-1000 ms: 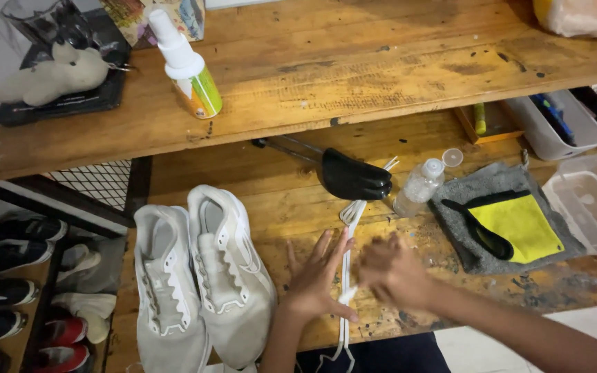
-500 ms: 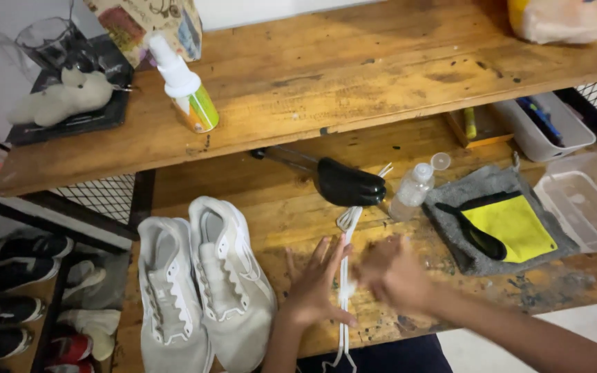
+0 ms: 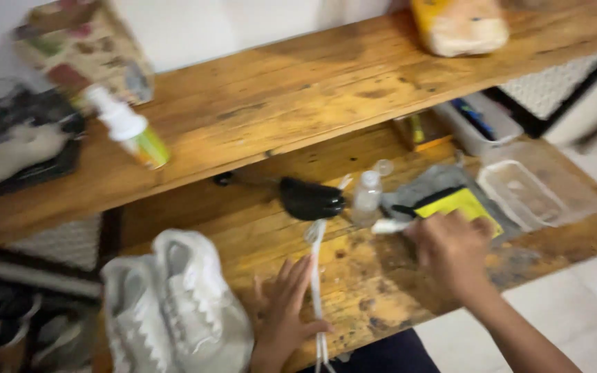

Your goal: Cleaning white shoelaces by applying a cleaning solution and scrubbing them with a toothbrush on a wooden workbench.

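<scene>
1. The left hand (image 3: 281, 314) lies flat on the counter (image 3: 374, 290) at the lower middle of the frame, fingers (image 3: 297, 273) spread and released, gripping nothing. Its fingertips rest against or just beside the white laces (image 3: 316, 276).
2. The right hand (image 3: 450, 252), right of centre, is curled. A white end of something (image 3: 388, 226) sticks out at its left side, but blur hides whether the fingers pinch it or only touch it.
3. The laces run as a thin strip from the near edge of the counter up toward the black shoe tree (image 3: 310, 199). They look light, soft and limp, so they would sag and slide if lifted in the middle; an end or a doubled bunch seems the surest hold.
4. Left of the left hand sits a pair of white sneakers (image 3: 174, 311), touching one another.
5. Beyond the right hand lie a yellow cloth (image 3: 461, 202) on a grey cloth (image 3: 419, 188), a small clear bottle (image 3: 366, 197) and a clear plastic tub (image 3: 533, 190).
6. On the upper shelf (image 3: 298, 97) stands a spray bottle (image 3: 130, 128), at the upper left.
</scene>
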